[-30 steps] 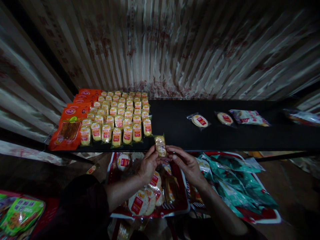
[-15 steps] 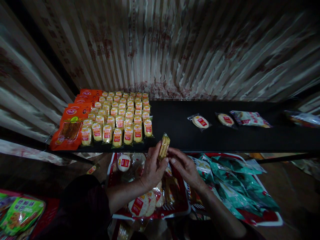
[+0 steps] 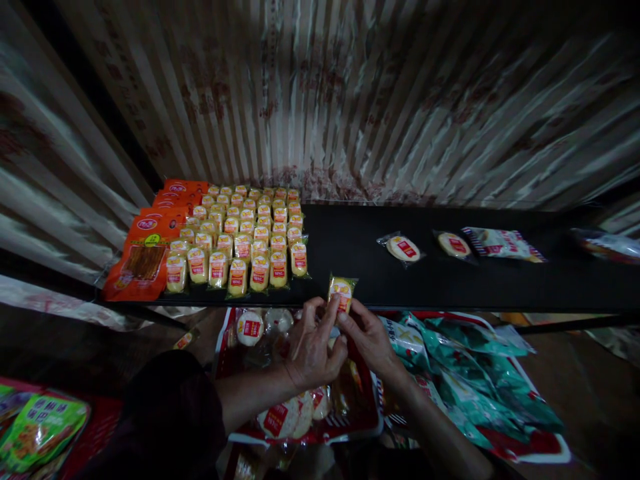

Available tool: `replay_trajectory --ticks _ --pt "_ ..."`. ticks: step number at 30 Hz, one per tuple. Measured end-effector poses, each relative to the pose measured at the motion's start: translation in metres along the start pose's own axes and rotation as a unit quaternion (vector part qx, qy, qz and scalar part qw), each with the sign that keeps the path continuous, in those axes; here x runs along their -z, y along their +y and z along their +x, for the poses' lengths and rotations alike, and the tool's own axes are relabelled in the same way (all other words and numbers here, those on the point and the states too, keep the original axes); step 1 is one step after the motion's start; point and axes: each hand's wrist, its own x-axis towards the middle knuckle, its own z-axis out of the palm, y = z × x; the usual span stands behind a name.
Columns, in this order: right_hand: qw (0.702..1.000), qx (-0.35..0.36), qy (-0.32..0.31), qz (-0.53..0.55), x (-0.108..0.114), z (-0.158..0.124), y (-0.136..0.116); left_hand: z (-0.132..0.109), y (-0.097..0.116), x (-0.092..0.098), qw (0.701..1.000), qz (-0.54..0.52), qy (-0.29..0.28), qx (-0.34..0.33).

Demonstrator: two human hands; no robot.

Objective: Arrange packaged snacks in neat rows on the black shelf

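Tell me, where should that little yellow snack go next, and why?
Probably onto the black shelf, just right of the snack rows. The left hand and right hand hold the snack packet upright at the shelf's front edge, and it matches those rows.

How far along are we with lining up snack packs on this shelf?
Done: rows of small yellow packs stand on the black shelf beside orange bags. In hand: left hand and right hand hold one pack at the shelf's front edge. Left: more packs lie in the red bag below, and two round packs sit loose further right.
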Motion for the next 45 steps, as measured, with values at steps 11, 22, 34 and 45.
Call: replay_trajectory --ticks 11,22,34,45 --pt "0.988 0.081 0.069 -0.110 -0.015 0.032 0.000 0.015 -0.012 0.007 0.995 0.025 0.092 -0.013" --pt "0.986 0.077 0.083 -0.119 -0.031 0.058 0.004 0.024 -0.021 0.020 0.991 0.052 0.127 -0.006" --pt "0.979 0.109 0.061 -0.162 -0.036 0.061 0.011 0.023 -0.024 0.026 0.988 0.104 0.114 0.031" --pt "0.968 0.129 0.049 -0.210 -0.034 0.062 0.009 0.024 -0.026 0.025 0.986 0.117 0.105 0.044"
